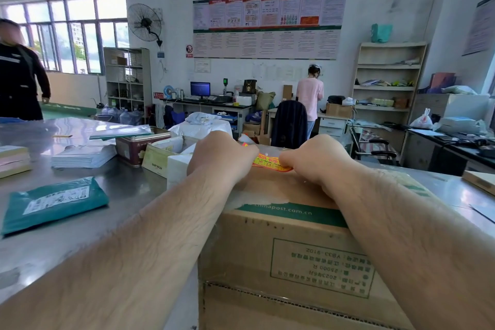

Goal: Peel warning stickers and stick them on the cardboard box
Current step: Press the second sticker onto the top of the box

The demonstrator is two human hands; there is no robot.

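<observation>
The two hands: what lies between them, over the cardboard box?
In the head view, a yellow and red warning sticker spans the gap between the left hand and the right hand, over the far top of the cardboard box.

Pretty sure it's a post office backroom: brown chinapost-printed cardboard box [294, 236], teal plastic mailer bag [53, 203] on the steel table [80, 246].

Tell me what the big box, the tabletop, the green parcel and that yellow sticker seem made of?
Cardboard box: matte brown corrugated board; a fluted edge shows near its bottom.
Table: probably stainless steel, brushed, with hazy reflections.
Green parcel: likely thin plastic film, wrinkled with soft sheen.
Warning sticker: printed paper or film, too small to tell.
</observation>
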